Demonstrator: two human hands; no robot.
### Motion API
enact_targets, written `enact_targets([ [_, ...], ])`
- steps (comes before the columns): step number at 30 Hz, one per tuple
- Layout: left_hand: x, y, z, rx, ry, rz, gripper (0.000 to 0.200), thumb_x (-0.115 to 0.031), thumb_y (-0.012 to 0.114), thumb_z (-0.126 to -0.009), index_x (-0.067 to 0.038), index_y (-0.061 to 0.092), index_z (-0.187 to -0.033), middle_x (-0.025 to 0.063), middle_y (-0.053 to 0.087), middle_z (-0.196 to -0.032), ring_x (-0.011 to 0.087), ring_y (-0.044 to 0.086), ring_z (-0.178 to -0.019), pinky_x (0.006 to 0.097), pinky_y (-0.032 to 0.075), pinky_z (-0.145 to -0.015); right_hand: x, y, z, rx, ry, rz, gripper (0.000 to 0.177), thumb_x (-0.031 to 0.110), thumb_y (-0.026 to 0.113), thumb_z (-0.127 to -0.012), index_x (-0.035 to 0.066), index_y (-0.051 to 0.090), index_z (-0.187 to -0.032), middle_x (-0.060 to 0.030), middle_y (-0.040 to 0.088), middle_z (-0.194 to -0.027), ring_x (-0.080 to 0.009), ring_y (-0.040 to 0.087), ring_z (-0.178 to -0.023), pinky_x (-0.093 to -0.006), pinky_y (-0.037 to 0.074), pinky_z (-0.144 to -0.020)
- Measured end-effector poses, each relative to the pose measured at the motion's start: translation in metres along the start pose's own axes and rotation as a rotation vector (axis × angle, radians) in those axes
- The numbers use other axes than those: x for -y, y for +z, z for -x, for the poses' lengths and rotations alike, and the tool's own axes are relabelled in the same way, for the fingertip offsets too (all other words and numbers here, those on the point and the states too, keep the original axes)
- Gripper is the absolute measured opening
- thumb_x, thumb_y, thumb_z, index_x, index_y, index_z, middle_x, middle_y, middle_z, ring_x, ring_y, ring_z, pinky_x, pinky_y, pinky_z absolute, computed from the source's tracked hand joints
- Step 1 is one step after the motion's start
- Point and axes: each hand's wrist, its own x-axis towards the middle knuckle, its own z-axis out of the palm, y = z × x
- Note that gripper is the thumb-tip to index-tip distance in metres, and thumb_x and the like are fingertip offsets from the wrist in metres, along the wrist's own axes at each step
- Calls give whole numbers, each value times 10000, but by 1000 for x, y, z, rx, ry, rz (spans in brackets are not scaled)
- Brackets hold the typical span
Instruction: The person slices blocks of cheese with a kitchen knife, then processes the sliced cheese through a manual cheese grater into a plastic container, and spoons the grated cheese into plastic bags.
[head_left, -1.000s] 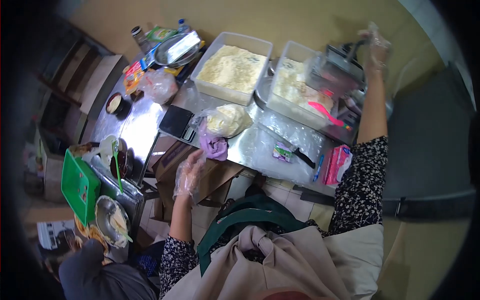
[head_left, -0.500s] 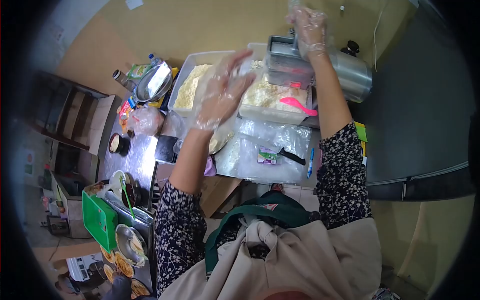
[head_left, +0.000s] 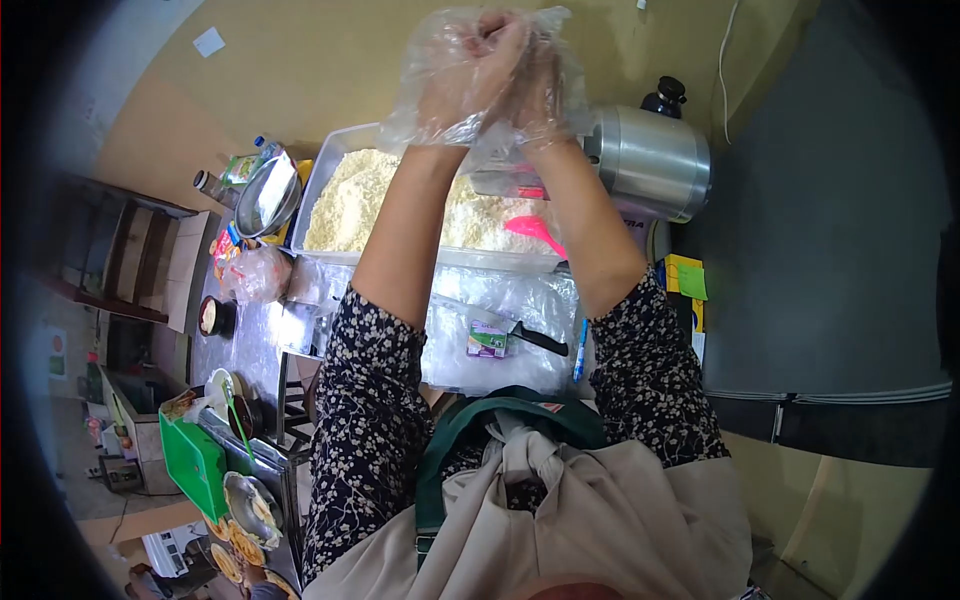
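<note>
Both hands wear clear plastic gloves and meet, raised high at the top of the view. My left hand (head_left: 472, 80) has its fingers curled against my right hand (head_left: 538, 85), whose fingers are mostly hidden behind it and loose plastic. What they grip, if anything, cannot be made out. Below them is a wide plastic bin (head_left: 340, 165) of pale flour-like powder (head_left: 355, 195). A pink scoop (head_left: 535, 232) lies at the bin's right side. On the plastic-covered table (head_left: 490, 375) lie a black-handled knife (head_left: 540, 338), a purple-green packet (head_left: 487, 340) and a blue pen (head_left: 580, 352).
A metal cylinder (head_left: 655, 165) stands right of the bin. At the left are a metal bowl (head_left: 268, 197), a bagged item (head_left: 255, 275) and a small dark cup (head_left: 217, 317). Lower left are a green tray (head_left: 192, 465), another bowl (head_left: 252, 508) and flat round breads (head_left: 243, 545).
My hands, apart before, have come together at the top. My left hand moved up and its spread fingers curled. The view has shifted, and the grey container is now mostly hidden.
</note>
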Motion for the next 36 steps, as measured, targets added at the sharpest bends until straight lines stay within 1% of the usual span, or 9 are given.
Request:
enact_targets([
  [2,1,0,5,58,-25,513,329,-247,649,-880,16,631,-1077,85,650,-985,135,589,-882,268,475,-792,-7,0,10,-54,400,-735,182,190,630,-814,52,614,-932,-127,645,-911,-257,622,-873,-347,484,-770],
  [6,1,0,15,-20,-43,401,322,-242,627,-893,20,632,-1082,72,649,-986,124,587,-891,267,478,-783,-17,7,21,8,149,-174,239,249,526,-911,50,580,-1033,-100,636,-1013,-243,605,-914,-354,474,-808],
  [13,7,-1,23,-54,129,234,347,-256,593,-914,24,618,-1117,104,654,-1017,181,601,-925,315,474,-826,-9,4,25,7,356,-654,203,141,600,-837,65,582,-1024,-104,640,-1004,-236,610,-921,-366,470,-806],
  [16,-5,-5,28,8,2,312,309,-227,573,-922,-9,621,-1136,139,641,-1086,238,597,-984,346,461,-868,3,2,23,30,167,-175,438,418,431,-937,22,610,-988,-66,613,-907,-163,594,-809,-299,505,-714],
  [19,-2,-2,34,-34,-49,229,286,-151,553,-921,-49,604,-1183,163,602,-1181,291,572,-1052,368,448,-904,2,1,27,-22,311,-386,341,328,450,-938,37,627,-939,-47,616,-855,-139,587,-758,-268,490,-670],
  [21,12,1,35,-40,238,77,330,-71,536,-909,-84,572,-1236,168,562,-1249,326,544,-1103,386,433,-939,-6,-4,31,52,333,-504,211,167,541,-891,59,575,-1068,-107,641,-1021,-247,615,-919,-363,471,-820],
  [25,15,1,34,-8,234,-46,372,-37,539,-895,-87,549,-1263,167,558,-1256,340,540,-1113,402,430,-949,-17,0,32,75,302,-133,242,156,585,-863,52,568,-1081,-118,640,-1024,-246,618,-934,-361,474,-824],
  [31,14,4,39,-40,265,-20,357,-31,549,-885,-74,563,-1239,171,577,-1221,347,557,-1090,411,441,-932,-15,6,36,-128,412,-680,238,243,528,-924,31,637,-920,-28,610,-834,-114,571,-732,-242,471,-655],
  [36,17,5,40,-104,370,-53,275,-78,536,-911,-51,597,-1177,163,617,-1144,329,605,-975,392,464,-863,-27,-2,44,70,243,-153,250,162,541,-902,27,572,-1109,-110,635,-1047,-222,611,-942,-340,477,-837],
])
